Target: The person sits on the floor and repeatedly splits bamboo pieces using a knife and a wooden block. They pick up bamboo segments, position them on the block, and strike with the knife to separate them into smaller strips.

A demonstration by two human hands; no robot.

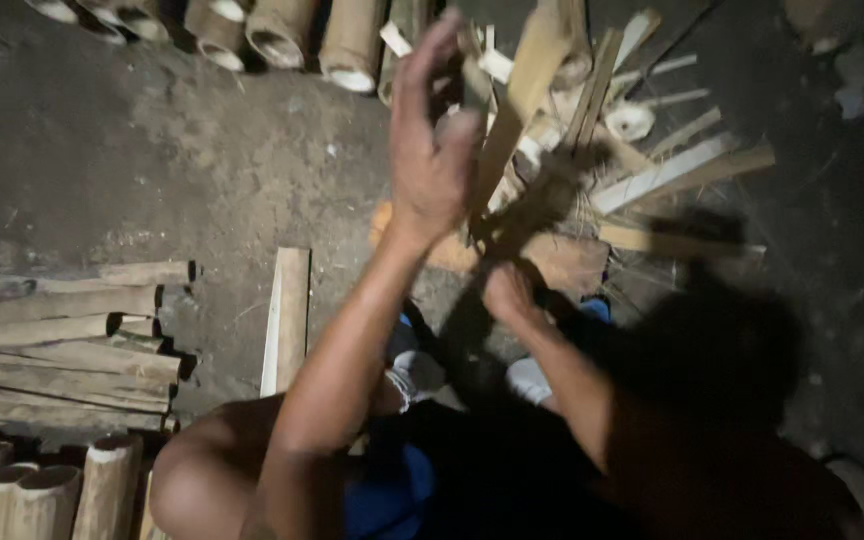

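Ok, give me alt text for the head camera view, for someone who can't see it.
Seen from above, a person's left hand steadies an upright bamboo strip while the right hand grips a dark blurred tool against it. Split bamboo slats lie on the dirt floor at left, with cut bamboo tubes along the top.

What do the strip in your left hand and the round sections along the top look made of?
The strip held by the left hand looks like split bamboo: pale, raw, fibrous. The round sections seem to be cut bamboo culm: hollow ends, tan unfinished skin. Dim light leaves some doubt.
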